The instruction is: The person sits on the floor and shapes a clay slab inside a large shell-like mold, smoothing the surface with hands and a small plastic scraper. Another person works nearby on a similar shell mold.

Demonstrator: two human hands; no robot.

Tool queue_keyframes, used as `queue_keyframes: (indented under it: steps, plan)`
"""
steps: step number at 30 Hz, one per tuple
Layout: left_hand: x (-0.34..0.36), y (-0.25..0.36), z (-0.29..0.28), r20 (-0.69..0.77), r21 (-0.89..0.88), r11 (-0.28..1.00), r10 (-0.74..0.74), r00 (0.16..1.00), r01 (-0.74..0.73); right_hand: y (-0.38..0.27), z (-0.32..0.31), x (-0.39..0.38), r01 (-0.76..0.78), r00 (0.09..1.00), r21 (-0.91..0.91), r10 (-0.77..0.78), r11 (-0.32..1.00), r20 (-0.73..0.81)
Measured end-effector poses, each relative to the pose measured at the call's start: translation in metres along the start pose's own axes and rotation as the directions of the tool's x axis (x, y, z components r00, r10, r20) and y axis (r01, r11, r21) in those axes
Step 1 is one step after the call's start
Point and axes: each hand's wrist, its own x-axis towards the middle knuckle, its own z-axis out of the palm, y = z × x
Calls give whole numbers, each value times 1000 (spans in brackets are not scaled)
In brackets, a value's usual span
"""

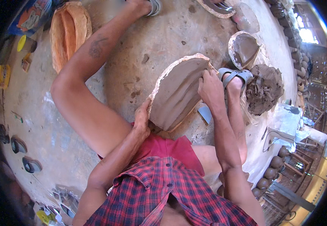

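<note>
A large shell-shaped mould (197,56) with a rough, pale rim stands tilted between my legs. Grey-brown clay (180,92) lines its hollow in long ridges. My left hand (142,116) grips the left rim, fingers over the edge. At the upper right rim, my right hand (210,86) has its fingers curled and pressed on the clay edge; its fingertips are partly hidden. A blue flat scraper (205,114) lies on the floor just below my right hand. To the right sits a heap of dark wet clay (265,90), beside my sandalled foot (234,80).
A smaller clay-lined mould (244,49) stands beyond my right foot, with another mould (218,9) at the far edge. An orange-brown hollow mould (71,32) lies past my left leg. Sandals (31,164) sit at left; round dark pots (270,172) line the right side.
</note>
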Motion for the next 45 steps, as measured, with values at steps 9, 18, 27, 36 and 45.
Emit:
queue_keyframes:
  steps: [9,18,27,36,45]
  plan:
    - [27,-28,-8,23,25,999,41,999,-42,-50,17,14,112,992,-208,-98,972,76]
    - [23,-25,-1,94,-43,999,5,996,-1,-90,17,-72,295,910,-74,-256,953,326]
    - [9,1,1,16,-3,1000,-20,1000,21,-33,-39,-15,128,976,187,-157,974,153]
    - [29,-5,-1,-180,107,939,341,923,-326,-2,12,-9,-83,889,371,-100,925,448]
    - [33,-7,-1,-54,-37,913,404,913,-407,-65,19,-54,190,718,367,-384,910,581]
